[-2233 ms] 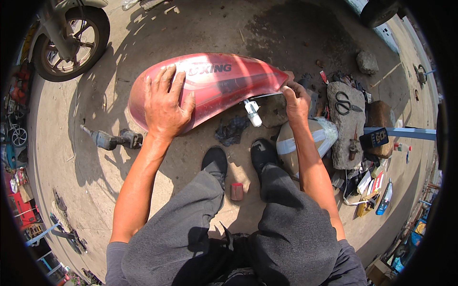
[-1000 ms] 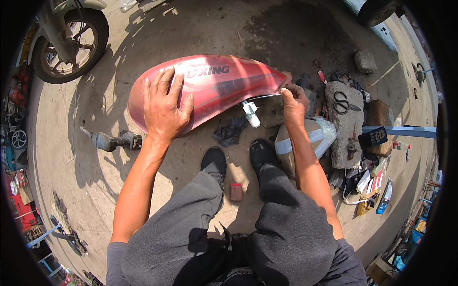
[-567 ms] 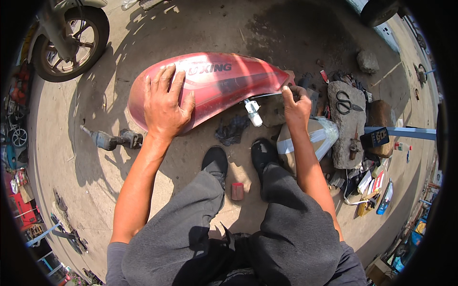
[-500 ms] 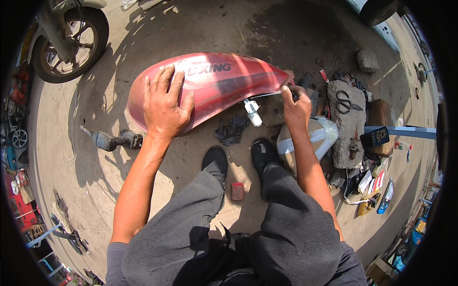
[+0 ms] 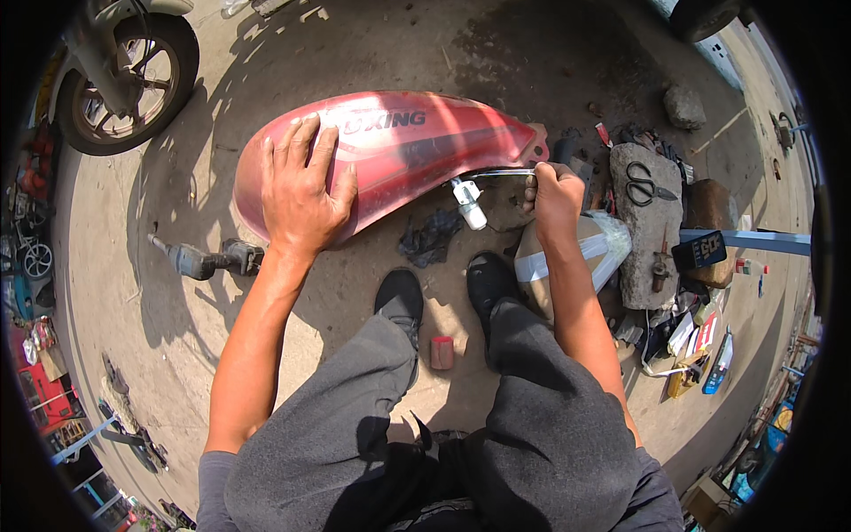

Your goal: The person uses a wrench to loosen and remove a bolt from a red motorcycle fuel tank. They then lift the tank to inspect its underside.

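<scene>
A red motorcycle fuel tank [image 5: 417, 146] lies on its side on the ground in front of me. My left hand [image 5: 306, 191] rests on its rounded left end, fingers stretched out and spread. From the tank's near edge hangs a fuel tap [image 5: 466, 197] with a white cup. My right hand [image 5: 557, 199] is closed round a thin silver wrench [image 5: 501, 172], whose far end reaches the tap's mount under the tank edge. How the wrench head sits on the fitting is too small to make out. The tank's narrow tail lies just beyond my right hand.
A cordless power tool [image 5: 204, 259] lies at left, below a motorcycle wheel [image 5: 128, 75]. Black plastic [image 5: 430, 238] and a red cup-like piece [image 5: 441, 353] lie near my shoes. At right are a taped rounded part [image 5: 589, 253], a stone slab [image 5: 645, 253] and scissors [image 5: 645, 184].
My right hand has turned from a fingertip hold to a fuller grip on the wrench. The tank has shifted slightly up and left, with its tail tilted a little. The left hand stays on it.
</scene>
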Available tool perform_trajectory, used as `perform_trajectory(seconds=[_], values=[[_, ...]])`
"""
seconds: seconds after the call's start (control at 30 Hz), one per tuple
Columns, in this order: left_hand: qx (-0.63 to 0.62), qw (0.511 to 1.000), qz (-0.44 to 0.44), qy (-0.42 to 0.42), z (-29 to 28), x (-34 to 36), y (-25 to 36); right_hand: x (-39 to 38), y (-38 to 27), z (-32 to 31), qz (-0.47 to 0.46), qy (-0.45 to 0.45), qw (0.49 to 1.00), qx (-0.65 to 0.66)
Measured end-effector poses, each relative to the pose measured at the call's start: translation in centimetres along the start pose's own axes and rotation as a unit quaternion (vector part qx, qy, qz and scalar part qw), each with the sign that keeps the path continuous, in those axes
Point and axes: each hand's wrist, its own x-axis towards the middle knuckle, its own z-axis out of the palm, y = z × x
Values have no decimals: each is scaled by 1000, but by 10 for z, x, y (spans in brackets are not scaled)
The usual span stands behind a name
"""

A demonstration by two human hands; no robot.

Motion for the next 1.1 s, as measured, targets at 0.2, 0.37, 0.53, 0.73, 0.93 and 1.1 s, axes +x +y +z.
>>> perform_trajectory(seconds=[0.2,0.37,0.53,0.73,0.93,1.1], values=[[-3,1000,0,13,4,-1,-3,-11,-22,-41,86,-66,990,89],[-5,1000,1,15,5,0,-4,-41,-43,-64,146,-187,949,210],[-2,1000,-2,9,5,-1,-3,-59,-41,-46,144,-392,898,139],[-10,1000,-5,6,5,1,-3,-90,-24,19,177,-580,793,-59],[1,1000,-1,-2,2,1,0,-102,41,63,292,-426,855,-52],[4,1000,-4,-8,0,1,0,-97,67,79,206,-360,910,5]])
